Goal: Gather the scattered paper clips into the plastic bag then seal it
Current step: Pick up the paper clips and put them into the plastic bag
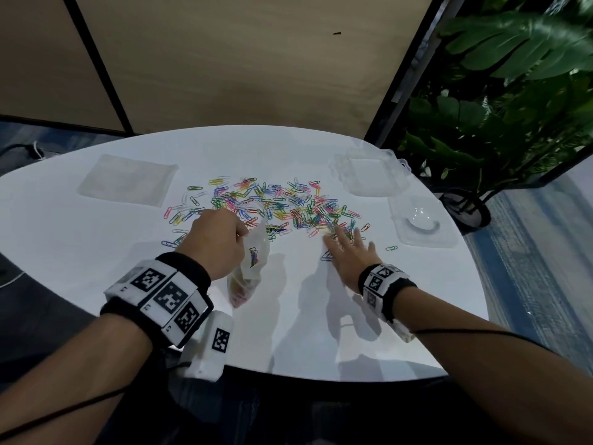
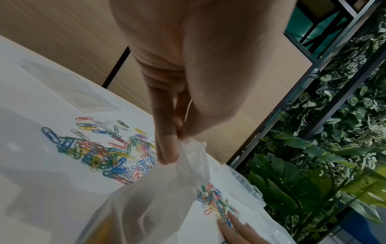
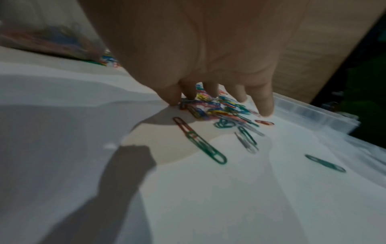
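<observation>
Several coloured paper clips (image 1: 272, 207) lie scattered across the middle of the white table (image 1: 96, 239). My left hand (image 1: 221, 242) pinches the top edge of a clear plastic bag (image 1: 248, 271), which hangs down with a few clips inside. In the left wrist view the thumb and fingers (image 2: 167, 148) pinch the bag's rim (image 2: 192, 158). My right hand (image 1: 348, 252) lies flat with spread fingers on the near right edge of the pile. In the right wrist view its fingertips (image 3: 265, 109) touch the table among clips (image 3: 217, 105).
A flat clear bag (image 1: 128, 181) lies at the far left of the table. Two clear plastic boxes (image 1: 369, 175) (image 1: 420, 223) stand at the far right. A single green clip (image 1: 391, 248) lies apart on the right. Plants (image 1: 513, 91) stand beyond the table's right edge.
</observation>
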`<action>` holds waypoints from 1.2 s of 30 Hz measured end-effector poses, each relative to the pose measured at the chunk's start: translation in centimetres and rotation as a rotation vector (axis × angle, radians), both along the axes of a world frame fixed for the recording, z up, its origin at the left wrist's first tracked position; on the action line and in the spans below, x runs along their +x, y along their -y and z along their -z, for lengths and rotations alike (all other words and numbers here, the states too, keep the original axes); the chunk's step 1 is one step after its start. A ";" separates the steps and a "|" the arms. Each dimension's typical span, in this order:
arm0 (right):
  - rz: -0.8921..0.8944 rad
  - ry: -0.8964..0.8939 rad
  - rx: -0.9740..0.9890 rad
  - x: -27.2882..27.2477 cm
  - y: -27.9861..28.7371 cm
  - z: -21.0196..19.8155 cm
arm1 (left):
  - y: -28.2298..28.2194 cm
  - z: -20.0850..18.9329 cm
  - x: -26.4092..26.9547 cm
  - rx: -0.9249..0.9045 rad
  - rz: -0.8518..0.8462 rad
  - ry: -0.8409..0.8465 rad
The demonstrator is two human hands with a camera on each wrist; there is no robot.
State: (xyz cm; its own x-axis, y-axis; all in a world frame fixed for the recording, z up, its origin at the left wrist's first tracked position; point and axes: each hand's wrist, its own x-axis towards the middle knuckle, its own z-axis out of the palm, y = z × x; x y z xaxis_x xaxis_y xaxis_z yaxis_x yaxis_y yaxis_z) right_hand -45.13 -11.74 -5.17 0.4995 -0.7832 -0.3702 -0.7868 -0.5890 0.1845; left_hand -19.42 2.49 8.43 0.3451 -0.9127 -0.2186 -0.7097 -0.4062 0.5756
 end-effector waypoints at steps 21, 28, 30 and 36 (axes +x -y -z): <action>0.886 1.037 0.427 -1.7 4.3 -7.7 | 1.8 -0.4 -3.3 0.081 0.088 0.027; 0.687 1.010 0.336 0.6 2.0 -9.2 | 2.8 -0.2 -5.8 0.131 0.154 0.075; 0.461 0.536 0.065 0.2 1.6 -7.2 | 2.7 0.0 -6.1 0.142 0.164 0.082; 0.159 0.217 -0.042 0.5 0.3 -2.6 | 3.0 0.0 -5.2 0.150 0.153 0.063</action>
State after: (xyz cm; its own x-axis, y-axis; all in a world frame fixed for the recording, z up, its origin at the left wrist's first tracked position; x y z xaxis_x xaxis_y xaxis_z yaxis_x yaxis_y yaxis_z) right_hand -44.65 -12.05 -2.57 0.4336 -0.8704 -0.2331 -0.8924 -0.4507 0.0228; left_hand -24.67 -0.49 8.43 0.2222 -0.9144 -0.3383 -0.8023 -0.3686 0.4694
